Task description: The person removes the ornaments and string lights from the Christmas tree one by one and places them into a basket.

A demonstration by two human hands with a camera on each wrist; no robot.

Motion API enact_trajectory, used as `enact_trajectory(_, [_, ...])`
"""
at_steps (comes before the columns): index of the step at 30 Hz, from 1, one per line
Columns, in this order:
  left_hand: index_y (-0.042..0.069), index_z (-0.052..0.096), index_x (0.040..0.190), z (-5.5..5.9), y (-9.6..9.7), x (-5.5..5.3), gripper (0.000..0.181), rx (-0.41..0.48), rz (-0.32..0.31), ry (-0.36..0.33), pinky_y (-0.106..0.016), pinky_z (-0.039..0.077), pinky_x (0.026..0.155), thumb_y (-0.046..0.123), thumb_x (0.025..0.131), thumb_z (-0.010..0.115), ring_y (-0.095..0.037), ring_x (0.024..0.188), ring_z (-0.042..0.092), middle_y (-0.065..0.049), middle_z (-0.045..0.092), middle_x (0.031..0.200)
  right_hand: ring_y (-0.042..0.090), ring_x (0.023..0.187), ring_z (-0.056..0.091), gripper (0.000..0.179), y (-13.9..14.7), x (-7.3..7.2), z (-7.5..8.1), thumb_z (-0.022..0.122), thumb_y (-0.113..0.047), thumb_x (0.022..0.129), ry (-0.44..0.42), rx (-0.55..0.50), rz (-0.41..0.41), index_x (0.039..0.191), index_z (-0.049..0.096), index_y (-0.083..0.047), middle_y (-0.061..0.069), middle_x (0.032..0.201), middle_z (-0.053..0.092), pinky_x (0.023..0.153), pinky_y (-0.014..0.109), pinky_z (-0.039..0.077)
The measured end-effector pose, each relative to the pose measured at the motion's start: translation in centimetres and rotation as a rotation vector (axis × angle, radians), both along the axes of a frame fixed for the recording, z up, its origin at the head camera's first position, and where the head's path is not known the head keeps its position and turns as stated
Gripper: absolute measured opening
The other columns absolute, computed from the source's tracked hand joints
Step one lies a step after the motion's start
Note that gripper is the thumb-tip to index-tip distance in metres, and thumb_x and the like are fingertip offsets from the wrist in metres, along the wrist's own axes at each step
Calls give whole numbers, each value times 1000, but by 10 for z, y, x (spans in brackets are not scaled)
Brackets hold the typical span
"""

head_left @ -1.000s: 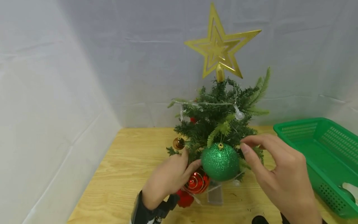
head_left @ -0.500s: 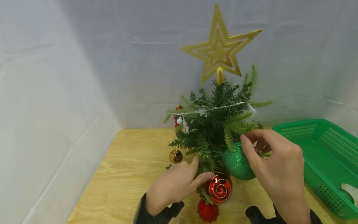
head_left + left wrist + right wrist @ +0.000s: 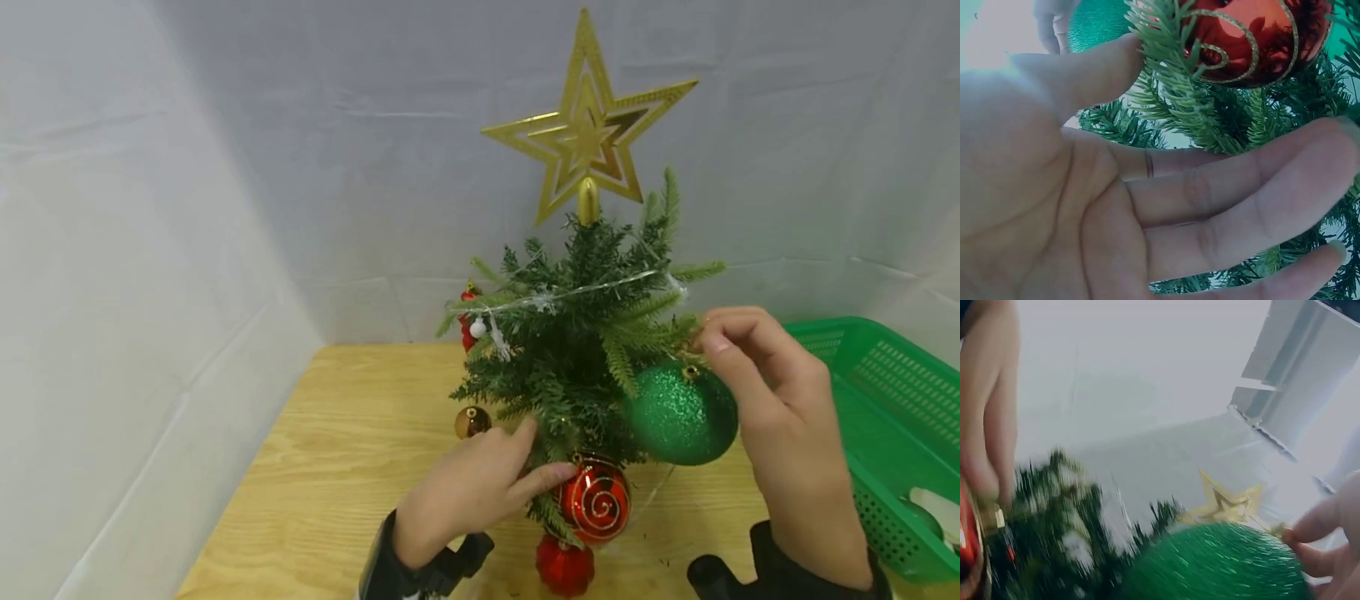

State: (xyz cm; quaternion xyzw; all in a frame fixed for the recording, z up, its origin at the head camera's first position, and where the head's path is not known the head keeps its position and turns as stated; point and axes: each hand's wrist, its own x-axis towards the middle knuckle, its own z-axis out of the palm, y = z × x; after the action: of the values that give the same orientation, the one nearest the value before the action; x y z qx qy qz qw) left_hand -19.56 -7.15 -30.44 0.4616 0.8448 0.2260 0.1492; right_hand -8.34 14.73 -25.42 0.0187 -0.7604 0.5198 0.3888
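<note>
A small artificial Christmas tree (image 3: pixel 555 358) stands on the table, topped by a gold star (image 3: pixel 588 137). My left hand (image 3: pixel 472 483) reaches into its lower left branches, fingers extended and thumb at a red bauble (image 3: pixel 596 502) with a gold glitter swirl. In the left wrist view those fingers (image 3: pixel 1229 200) lie among the needles. My right hand (image 3: pixel 780 417) pinches a branch tip (image 3: pixel 678 333) at the tree's right side. Close below its fingertips hangs a large green glitter bauble (image 3: pixel 684 415), partly over the hand's edge. The right wrist view shows the green bauble (image 3: pixel 1216 565) near.
A green plastic basket (image 3: pixel 862 475) stands at the right with a whitish item (image 3: pixel 937 507) inside. A ribbed red ornament (image 3: pixel 565 567) hangs low in front. On the left are a small gold bauble (image 3: pixel 472 422) and a light string (image 3: pixel 570 292). White sheets back the wooden table (image 3: pixel 300 483).
The tree has turned, carrying the red and green baubles to the right. My right hand has come to the branch tip above the green bauble and moved right with it.
</note>
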Motion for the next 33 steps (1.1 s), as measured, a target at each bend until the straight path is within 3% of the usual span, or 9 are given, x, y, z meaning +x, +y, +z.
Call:
enact_trajectory(3, [-1, 32, 148, -1, 0, -1, 75, -13, 5, 5, -21, 46, 46, 55, 99, 42, -8, 41, 51, 3, 51, 53, 25, 105, 46, 19, 2, -6, 2, 45, -9, 103, 117, -235, 228, 99, 57, 5, 13, 109, 51, 90, 31, 37])
enact_trajectory(6, [-1, 32, 148, -1, 0, -3, 75, -18, 3, 0, -21, 47, 45, 55, 99, 42, -9, 41, 51, 2, 51, 53, 25, 99, 45, 16, 3, -11, 6, 45, -7, 102, 192, -309, 317, 101, 57, 4, 12, 105, 50, 87, 33, 39])
enact_trajectory(11, [-1, 36, 146, -2, 0, -6, 71, -3, -8, -13, -22, 47, 47, 53, 99, 43, -9, 43, 52, 2, 52, 55, 25, 96, 47, 12, 2, -16, 11, 45, 3, 100, 281, -116, 362, 101, 55, 9, 12, 102, 54, 81, 31, 38])
enact_trajectory(15, [2, 49, 131, -2, -1, -7, 57, 16, -22, 8, -21, 45, 46, 49, 99, 46, -8, 44, 52, 3, 50, 57, 24, 94, 54, 10, 4, -18, 9, 46, 12, 96, 386, 54, 408, 99, 54, 15, 13, 99, 60, 81, 28, 42])
enact_trajectory(18, [7, 54, 119, -3, -1, -7, 46, 26, -28, 19, -21, 41, 44, 47, 99, 47, -9, 45, 50, 4, 47, 58, 22, 91, 58, 10, 6, -16, 10, 48, 8, 97, 330, 50, 338, 99, 56, 13, 12, 95, 62, 81, 26, 45])
enact_trajectory(23, [8, 54, 116, -4, -2, -8, 43, 28, -35, -1, -22, 41, 45, 47, 100, 47, -9, 46, 50, 4, 47, 60, 19, 70, 51, 14, 11, -15, 21, 52, -8, 100, 73, -27, 222, 103, 60, 3, 8, 81, 58, 64, 26, 43])
enact_trajectory(26, [7, 54, 116, -4, -2, -8, 44, 31, -39, -15, -21, 42, 46, 47, 100, 47, -8, 47, 51, 4, 48, 60, 17, 63, 46, 15, 13, -16, 26, 55, -10, 99, -8, 41, 162, 105, 65, -1, 4, 75, 56, 56, 26, 39])
enact_trajectory(30, [7, 54, 118, -4, -2, -7, 46, 33, -42, -7, -20, 41, 46, 47, 99, 47, -9, 45, 50, 5, 47, 58, 14, 62, 47, 13, 12, -15, 27, 57, 0, 95, 54, 153, 139, 103, 68, 1, 2, 76, 58, 55, 24, 39])
enact_trajectory(33, [6, 53, 120, -4, -2, -7, 47, 41, -48, -1, -21, 40, 46, 48, 99, 47, -9, 45, 50, 5, 47, 58, 12, 65, 49, 11, 14, -15, 26, 58, 9, 91, 191, 184, 230, 98, 67, 8, 6, 82, 62, 56, 22, 38])
